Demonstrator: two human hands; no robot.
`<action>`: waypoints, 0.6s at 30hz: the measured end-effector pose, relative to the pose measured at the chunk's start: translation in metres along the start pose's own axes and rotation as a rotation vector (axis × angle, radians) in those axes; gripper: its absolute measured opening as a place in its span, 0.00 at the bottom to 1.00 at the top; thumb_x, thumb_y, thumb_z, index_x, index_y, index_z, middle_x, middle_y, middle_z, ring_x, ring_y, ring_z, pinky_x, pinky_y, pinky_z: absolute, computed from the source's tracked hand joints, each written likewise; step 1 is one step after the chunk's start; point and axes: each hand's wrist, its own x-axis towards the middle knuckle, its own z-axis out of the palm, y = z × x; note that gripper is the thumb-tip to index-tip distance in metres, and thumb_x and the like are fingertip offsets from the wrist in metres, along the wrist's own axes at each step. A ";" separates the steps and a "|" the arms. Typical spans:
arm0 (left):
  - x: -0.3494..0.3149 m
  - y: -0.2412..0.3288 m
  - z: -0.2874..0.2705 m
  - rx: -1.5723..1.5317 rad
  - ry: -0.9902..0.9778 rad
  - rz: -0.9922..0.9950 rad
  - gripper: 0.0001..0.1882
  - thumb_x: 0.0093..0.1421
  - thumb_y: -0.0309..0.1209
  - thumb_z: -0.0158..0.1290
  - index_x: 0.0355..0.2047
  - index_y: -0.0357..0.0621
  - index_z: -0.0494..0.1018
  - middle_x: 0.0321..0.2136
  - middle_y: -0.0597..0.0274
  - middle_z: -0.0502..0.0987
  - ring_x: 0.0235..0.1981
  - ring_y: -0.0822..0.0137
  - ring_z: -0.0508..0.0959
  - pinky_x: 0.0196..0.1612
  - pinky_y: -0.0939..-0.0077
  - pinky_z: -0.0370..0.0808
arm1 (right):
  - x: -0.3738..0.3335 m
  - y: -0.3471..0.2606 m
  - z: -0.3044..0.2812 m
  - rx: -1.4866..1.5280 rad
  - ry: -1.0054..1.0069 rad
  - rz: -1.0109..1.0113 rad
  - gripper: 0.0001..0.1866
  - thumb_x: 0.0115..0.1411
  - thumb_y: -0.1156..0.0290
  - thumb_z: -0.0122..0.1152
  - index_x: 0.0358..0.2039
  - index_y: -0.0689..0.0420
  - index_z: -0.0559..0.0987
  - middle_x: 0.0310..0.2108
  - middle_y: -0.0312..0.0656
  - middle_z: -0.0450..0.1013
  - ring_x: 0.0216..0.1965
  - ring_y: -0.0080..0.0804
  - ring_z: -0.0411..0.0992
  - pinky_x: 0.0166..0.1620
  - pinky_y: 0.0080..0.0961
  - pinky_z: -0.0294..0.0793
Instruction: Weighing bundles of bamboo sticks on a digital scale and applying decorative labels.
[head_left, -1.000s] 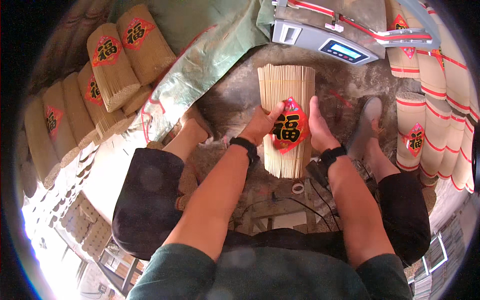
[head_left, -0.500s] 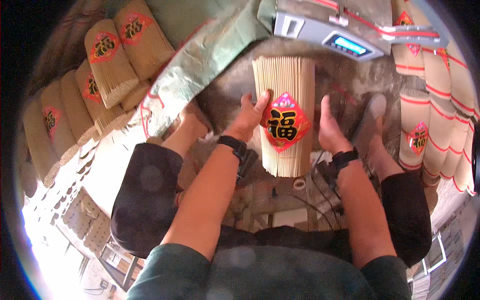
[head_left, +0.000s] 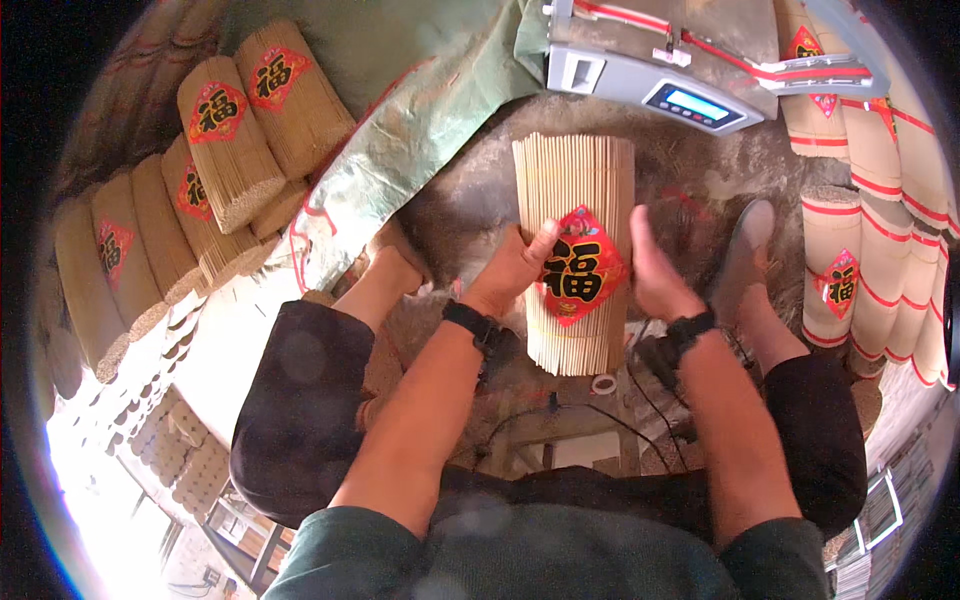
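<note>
A thick bundle of thin tan sticks (head_left: pixel 575 170) with a red diamond-shaped label (head_left: pixel 583 268) is in front of me, its long side running away from me. My left hand (head_left: pixel 508 270) grips its left side, thumb laid over the front by the label's edge; the other fingers are mostly hidden behind. Along the right side lies my right hand (head_left: pixel 662 272), at or against the bundle's edge. Its thumb is stretched out, the hand looks flat and slightly blurred, and its other fingers are partly hidden.
Similar labelled bundles (head_left: pixel 235 140) are stacked at the left beside a green sheet (head_left: pixel 430 125). A grey device with a lit display (head_left: pixel 697 105) stands at the far side. Wrapped bundles with red bands (head_left: pixel 832 265) line the right. A tape roll (head_left: pixel 604 384) and cables (head_left: pixel 650 440) lie nearer.
The right hand has closed the gap to the bundle's right side. The bundle appears slightly lower in view and straighter, and the left thumb sits lower on it.
</note>
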 end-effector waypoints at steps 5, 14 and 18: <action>0.016 -0.006 -0.004 0.042 0.081 0.010 0.50 0.53 0.65 0.51 0.51 0.23 0.54 0.41 0.47 0.70 0.41 0.65 0.71 0.42 0.74 0.73 | 0.003 0.004 0.002 -0.154 0.075 -0.025 0.46 0.62 0.32 0.26 0.64 0.61 0.56 0.62 0.46 0.57 0.62 0.34 0.57 0.64 0.32 0.49; 0.015 -0.003 -0.005 -0.105 0.048 -0.034 0.40 0.54 0.53 0.59 0.53 0.31 0.61 0.41 0.55 0.73 0.41 0.67 0.74 0.40 0.72 0.74 | -0.006 -0.005 0.007 -0.186 0.056 -0.129 0.43 0.63 0.38 0.38 0.65 0.61 0.51 0.64 0.46 0.53 0.62 0.37 0.55 0.62 0.35 0.56; 0.014 -0.007 0.000 -0.074 -0.122 -0.012 0.33 0.56 0.50 0.57 0.54 0.40 0.64 0.43 0.62 0.75 0.42 0.71 0.76 0.44 0.74 0.74 | -0.006 -0.014 0.019 -0.031 0.085 -0.001 0.43 0.59 0.42 0.53 0.60 0.65 0.55 0.56 0.50 0.61 0.56 0.36 0.63 0.58 0.36 0.62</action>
